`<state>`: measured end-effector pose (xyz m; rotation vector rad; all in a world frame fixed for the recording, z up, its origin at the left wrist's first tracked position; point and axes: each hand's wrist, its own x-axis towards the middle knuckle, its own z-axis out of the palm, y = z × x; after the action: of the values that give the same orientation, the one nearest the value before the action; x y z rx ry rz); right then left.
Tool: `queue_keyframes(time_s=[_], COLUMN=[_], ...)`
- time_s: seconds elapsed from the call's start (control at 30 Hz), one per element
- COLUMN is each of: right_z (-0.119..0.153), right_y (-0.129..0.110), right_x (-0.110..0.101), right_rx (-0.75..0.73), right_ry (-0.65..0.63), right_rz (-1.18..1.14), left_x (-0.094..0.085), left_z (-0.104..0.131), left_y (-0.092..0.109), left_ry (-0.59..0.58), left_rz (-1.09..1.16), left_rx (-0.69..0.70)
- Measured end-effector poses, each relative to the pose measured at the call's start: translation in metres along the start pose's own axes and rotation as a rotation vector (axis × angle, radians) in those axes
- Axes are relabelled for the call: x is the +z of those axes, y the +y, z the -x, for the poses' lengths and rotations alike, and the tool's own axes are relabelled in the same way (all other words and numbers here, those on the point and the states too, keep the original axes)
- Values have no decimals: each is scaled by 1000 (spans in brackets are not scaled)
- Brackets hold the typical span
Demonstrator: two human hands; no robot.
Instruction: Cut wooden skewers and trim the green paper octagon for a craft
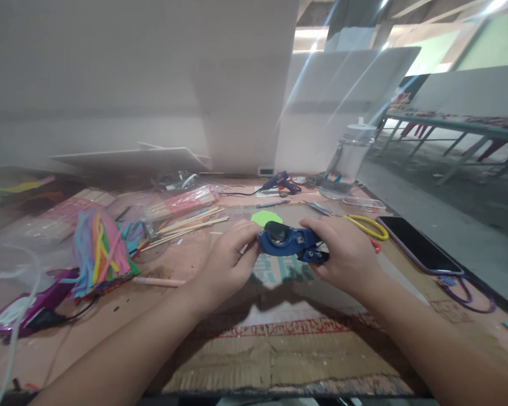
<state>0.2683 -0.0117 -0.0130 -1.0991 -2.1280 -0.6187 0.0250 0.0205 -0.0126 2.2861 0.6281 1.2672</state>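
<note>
A dark blue hand tool (285,241) with a curved head and metal screws is held up over the middle of the table. My right hand (342,254) is wrapped round its handle end. At the tool's left end, the fingers of my left hand (237,254) are pinched against its curved head; whether they also hold something small there is hidden. Just behind the tool lies a bright green paper shape (266,218) on a cardboard sheet (254,355) with green and red print.
Wooden sticks (190,225), colourful strips (99,248) and a purple packet (25,304) lie left. Behind are a blue glue gun (281,182) and a clear bottle (349,160). Yellow-handled scissors (367,225) and a phone (419,243) lie right. White boards (131,84) stand behind.
</note>
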Motion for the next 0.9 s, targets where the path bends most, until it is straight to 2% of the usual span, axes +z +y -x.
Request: queue_keyframes(time_s=[0.13, 0.27, 0.43, 0.5, 0.57, 0.7, 0.83, 0.9], right_z=[0, 2, 0, -3, -6, -8, -3, 2], right_y=[0, -3, 0, 7, 16, 33, 41, 42], right_x=[-4, -4, 2, 3, 5, 9, 16, 20], right_rx=[-32, -9, 251, 337, 344, 289, 381, 421], right_ry=[6, 1, 43, 68, 65, -76, -200, -330], right_rz=[51, 39, -186, -174, -127, -117, -7, 37], left_x=[0, 0, 1, 1, 0, -2, -4, -5], left_z=[0, 2, 0, -2, -5, -10, -12, -13], left_y=[1, 2, 6, 9, 12, 14, 15, 15], left_ry=[19, 21, 106, 123, 113, 98, 101, 111], left_rz=[-6, 45, 197, 246, 292, 365, 348, 334], left_rx=[6, -58, -209, -241, -269, -305, -400, -430])
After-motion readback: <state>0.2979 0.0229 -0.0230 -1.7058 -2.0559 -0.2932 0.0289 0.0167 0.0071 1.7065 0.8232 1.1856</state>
